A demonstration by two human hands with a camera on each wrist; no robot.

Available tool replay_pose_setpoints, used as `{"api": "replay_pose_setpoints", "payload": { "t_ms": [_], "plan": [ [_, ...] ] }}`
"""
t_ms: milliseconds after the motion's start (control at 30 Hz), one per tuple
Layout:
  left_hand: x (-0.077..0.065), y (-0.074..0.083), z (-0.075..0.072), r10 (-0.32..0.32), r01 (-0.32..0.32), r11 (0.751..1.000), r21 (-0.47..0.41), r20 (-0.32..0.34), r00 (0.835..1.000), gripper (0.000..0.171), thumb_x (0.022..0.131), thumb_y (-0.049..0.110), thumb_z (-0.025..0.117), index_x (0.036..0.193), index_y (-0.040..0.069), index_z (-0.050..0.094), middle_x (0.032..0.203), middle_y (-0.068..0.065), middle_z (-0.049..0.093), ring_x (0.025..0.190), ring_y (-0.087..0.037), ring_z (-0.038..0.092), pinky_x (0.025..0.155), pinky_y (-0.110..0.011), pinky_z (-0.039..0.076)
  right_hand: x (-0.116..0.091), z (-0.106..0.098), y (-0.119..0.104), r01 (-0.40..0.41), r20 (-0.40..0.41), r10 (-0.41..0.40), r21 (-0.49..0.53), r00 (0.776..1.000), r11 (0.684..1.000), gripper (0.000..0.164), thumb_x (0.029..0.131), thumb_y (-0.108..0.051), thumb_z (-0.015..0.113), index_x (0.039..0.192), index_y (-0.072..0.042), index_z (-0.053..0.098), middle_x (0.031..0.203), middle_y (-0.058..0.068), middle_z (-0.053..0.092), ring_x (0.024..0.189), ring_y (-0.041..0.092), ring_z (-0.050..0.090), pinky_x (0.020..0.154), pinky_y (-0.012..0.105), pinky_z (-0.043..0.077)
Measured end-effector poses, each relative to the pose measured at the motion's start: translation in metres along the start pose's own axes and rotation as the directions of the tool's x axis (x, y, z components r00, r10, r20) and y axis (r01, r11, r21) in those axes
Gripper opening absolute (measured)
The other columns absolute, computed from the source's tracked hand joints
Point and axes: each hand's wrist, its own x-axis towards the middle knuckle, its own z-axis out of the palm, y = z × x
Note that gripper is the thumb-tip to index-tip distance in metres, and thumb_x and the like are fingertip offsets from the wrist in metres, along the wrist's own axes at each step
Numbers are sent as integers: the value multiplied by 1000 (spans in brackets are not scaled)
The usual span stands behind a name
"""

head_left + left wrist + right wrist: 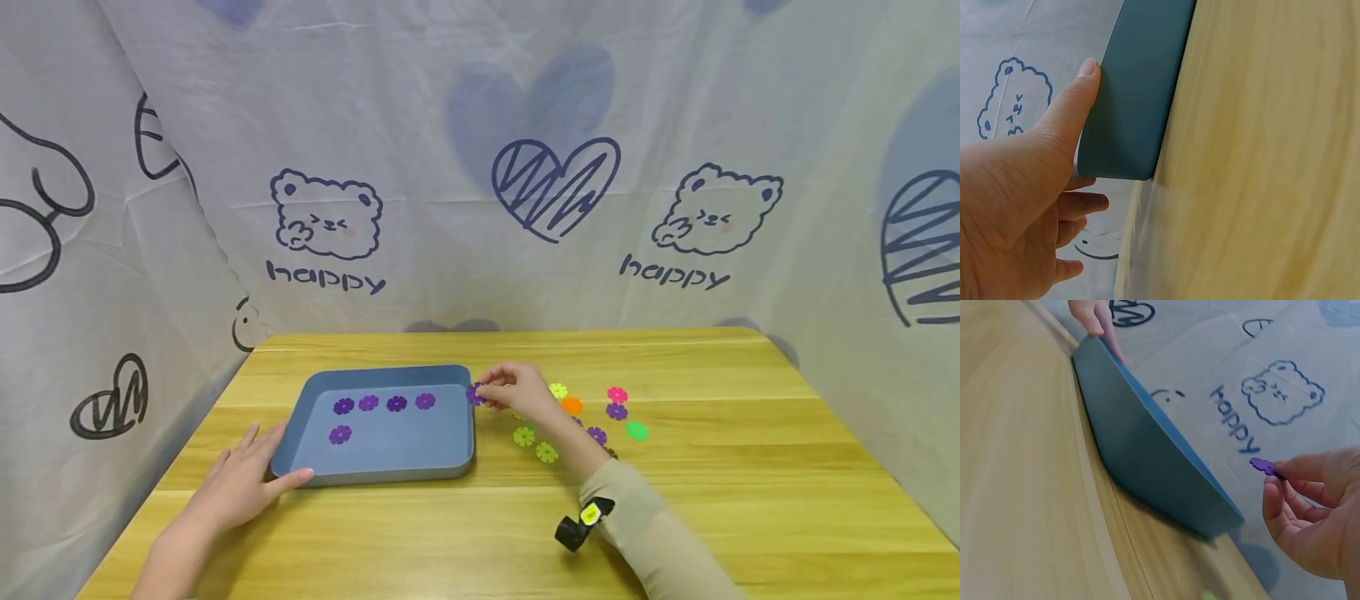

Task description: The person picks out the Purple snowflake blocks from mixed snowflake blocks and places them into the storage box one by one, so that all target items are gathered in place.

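Note:
A blue-grey tray (405,446) lies on the table, with several purple snowflake discs (340,435) on its floor, most of them in a row near the far side. Between thumb and fingertips my right hand (519,393) pinches another purple snowflake disc (1264,467), held over the tray's right rim in the head view. My left hand (243,479) rests at the tray's near left corner, fingers extended along the left side. In the left wrist view, the thumb (1075,97) lies against the rim and the other fingers are loosely spread.
Right of the tray, loose snowflake discs in yellow-green (547,452), orange (572,406), pink (617,394), purple (617,412) and green (637,431) lie scattered, some hidden behind the right forearm. A printed cloth (435,275) hangs behind the wooden table (735,475).

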Motion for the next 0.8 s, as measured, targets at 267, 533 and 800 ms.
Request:
{"api": "replay_pose_setpoints", "payload": {
  "t_ms": [267,533,800],
  "plan": [
    [-1,0,0,2,-2,1000,-6,-3,1000,102,86,68,55,152,-4,25,153,-32,29,144,-53,15,106,-77,13,9,40,-11,25,69,-28,52,997,998,13,89,0,66,101,6,65,82,12,68,66,13,68,78,47,61],
    [-1,0,1,1,-1,1000,-13,0,1000,103,86,68,55,152,-4,24,153,-32,28,144,-52,14,107,-77,12,20,81,-13,14,93,-19,50,996,999,7,87,-1,70,92,1,66,76,8,68,61,11,66,78,50,60],
    [-1,1,0,-3,3,1000,-12,6,1000,102,87,68,55,152,-4,24,153,-32,28,144,-53,14,106,-77,12,27,117,-11,2,69,0,-37,998,999,7,84,1,72,86,1,65,71,7,68,54,10,63,64,37,62]
  ]
}}
